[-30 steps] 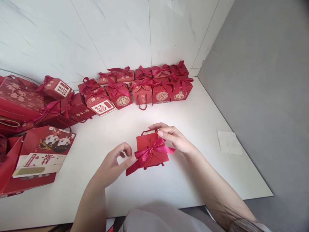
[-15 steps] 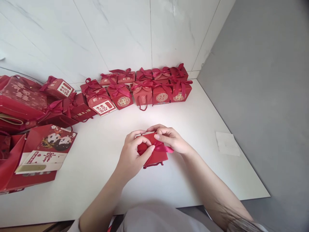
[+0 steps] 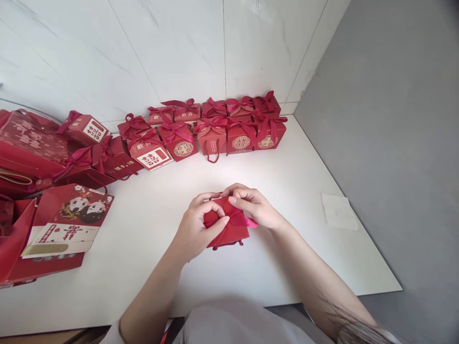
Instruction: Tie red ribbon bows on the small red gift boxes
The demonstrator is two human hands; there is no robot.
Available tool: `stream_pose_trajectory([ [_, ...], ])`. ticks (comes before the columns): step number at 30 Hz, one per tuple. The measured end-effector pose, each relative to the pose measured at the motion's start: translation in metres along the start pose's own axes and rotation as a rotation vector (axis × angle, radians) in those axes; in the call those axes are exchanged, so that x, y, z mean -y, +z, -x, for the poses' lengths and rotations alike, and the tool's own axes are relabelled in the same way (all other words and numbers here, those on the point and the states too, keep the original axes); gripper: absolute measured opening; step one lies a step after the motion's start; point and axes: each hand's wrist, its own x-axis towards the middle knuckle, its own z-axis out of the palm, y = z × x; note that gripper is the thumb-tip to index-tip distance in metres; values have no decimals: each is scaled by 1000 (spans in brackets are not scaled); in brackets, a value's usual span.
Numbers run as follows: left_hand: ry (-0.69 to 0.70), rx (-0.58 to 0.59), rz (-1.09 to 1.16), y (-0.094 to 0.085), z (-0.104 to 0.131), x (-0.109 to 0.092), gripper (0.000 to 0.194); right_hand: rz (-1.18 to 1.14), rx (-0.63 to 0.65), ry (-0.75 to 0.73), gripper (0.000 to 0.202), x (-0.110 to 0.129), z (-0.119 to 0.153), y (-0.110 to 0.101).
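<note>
A small red gift box [image 3: 232, 235] stands on the white table in front of me, a dark red cord handle along its near side. A crimson ribbon [image 3: 245, 221] lies over its top, one loose end pointing right. My left hand [image 3: 197, 224] curls around the box's left side, thumb and index fingertip together at the ribbon's middle. On the far right corner, my right hand [image 3: 255, 206] is closed, its thumb and bent fingers at the ribbon. The fingers hide part of the ribbon, so its exact shape at the centre is unclear.
Several ribbon-tied red gift boxes [image 3: 212, 141] line the wall. Larger red boxes [image 3: 32, 143] crowd the left, near an open red bag [image 3: 59, 205] with a cartoon couple. A white paper [image 3: 340, 211] lies near the table's right edge, beside a grey panel [image 3: 387, 143].
Both hands stay at the box with nearly the same grip. The fingers at its far side have shifted slightly, and the view has tilted a little.
</note>
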Motion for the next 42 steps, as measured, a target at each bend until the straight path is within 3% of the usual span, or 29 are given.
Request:
stream_pose_trajectory([
  [5,59,25,176,-23,0,12,17,-26,-15,27,33,3,1,0],
  [10,150,140,54,-41,5,14,15,-4,-36,35,21,7,2,1],
  [14,154,205,-42,-43,6,12,12,43,-87,-2,17,13,4,-6],
  [20,132,144,-3,-39,1,20,19,142,-172,-11,21,21,6,-21],
  [26,96,154,154,-31,-7,26,30,106,93,132,26,25,11,-25],
  [30,89,159,148,-33,-14,23,30,88,152,170,26,24,13,-24],
  [34,159,189,86,-42,-25,13,31,70,92,145,31,21,12,-19],
  [39,113,30,134,-37,-37,9,36,74,-117,49,27,19,7,-16],
  [42,100,-18,132,-27,-39,16,41,218,-143,126,32,20,8,-22],
])
